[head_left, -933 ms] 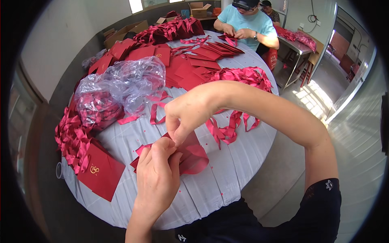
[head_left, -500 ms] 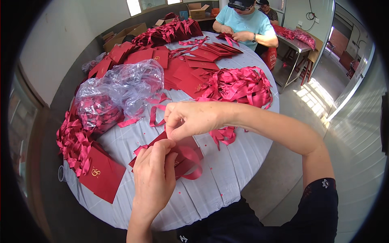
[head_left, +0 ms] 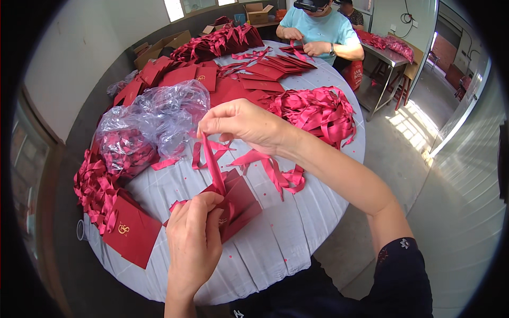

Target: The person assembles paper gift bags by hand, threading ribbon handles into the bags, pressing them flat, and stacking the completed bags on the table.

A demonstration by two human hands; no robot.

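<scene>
Head view: my two hands work apart over the round, cloth-covered bench, one above the other. My left hand (head_left: pixel 193 236) is clamped on the near left part of a red paper bag (head_left: pixel 241 206), which lies tilted at the near middle of the bench. My right hand (head_left: pixel 241 124), raised beyond it, pinches the upper end of a pink ribbon (head_left: pixel 213 164); the ribbon runs taut and steep down to the bag, beside my left fingertips. Loose ribbon strips (head_left: pixel 278 177) lie just beyond the bag. To the left are a ribbon heap (head_left: pixel 95 185), a flat red bag with a gold emblem (head_left: pixel 132 233) and a clear plastic sack (head_left: pixel 169 108); to the right, a larger ribbon mound (head_left: pixel 323 116). A co-worker (head_left: pixel 318 32) in light blue handles red pieces at the far side.
</scene>
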